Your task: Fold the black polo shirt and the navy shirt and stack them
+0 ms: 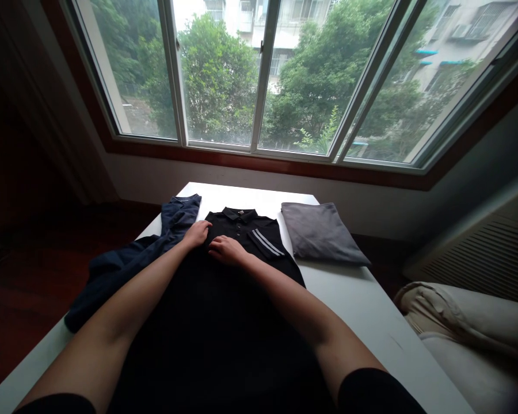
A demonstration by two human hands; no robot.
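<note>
A black polo shirt (261, 227) lies spread on the white table, its collar toward the window. One sleeve with two pale stripes (267, 242) is folded inward over the shirt's right half. At the shirt's left edge, just below the shoulder, my left hand (197, 234) is closed on the fabric. My right hand (227, 249) rests a little lower and further in, its fingers bent and closed on the black cloth. Dark fabric hides the exact grip of the fingertips.
Left of the shirt, a crumpled navy garment (129, 256) hangs partly over the table edge. A folded grey cloth (323, 233) lies to the right on the white table (345, 299). Beige padded bedding (479, 322) is beyond the right edge; a window (259, 86) stands behind.
</note>
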